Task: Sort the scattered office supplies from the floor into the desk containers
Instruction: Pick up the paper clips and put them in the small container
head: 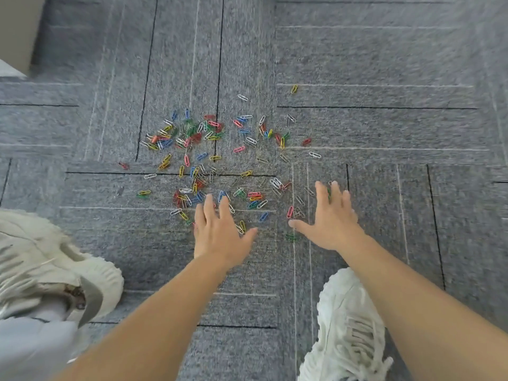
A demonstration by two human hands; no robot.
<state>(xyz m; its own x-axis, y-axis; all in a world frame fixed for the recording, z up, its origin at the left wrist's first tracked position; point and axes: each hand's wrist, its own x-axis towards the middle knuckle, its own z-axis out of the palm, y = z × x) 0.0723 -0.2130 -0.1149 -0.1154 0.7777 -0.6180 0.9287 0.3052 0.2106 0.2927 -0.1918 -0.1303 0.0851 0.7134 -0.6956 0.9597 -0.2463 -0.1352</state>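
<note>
At the far left a cream-white knitted sneaker with a chunky ridged sole [57, 273] stands on the grey carpet-tile floor with thin black and white lines [384, 61], with a pale trouser leg [30, 342] above its collar. To its right, in the middle of the view, the scattered coloured wire paper clips [192, 134] lie loose on the carpet in red, blue, green, yellow, pink and white. They are thickest in a cluster at the upper left of the patch and in another near the left fingertips, thinning out to a few strays toward the upper right. The left hand [217, 232] reaches palm down over the near edge of the spill, its fingers straight and slightly apart, thumb out to the side, holding nothing. Just beside it, the right hand [334, 220] is also palm down with fingers fanned wide and thumb stretched toward the left hand; it grips nothing, and a green clip shows between two fingers. Whether either palm touches the carpet is unclear. Below the right forearm is a second white knitted sneaker [347, 328].
</note>
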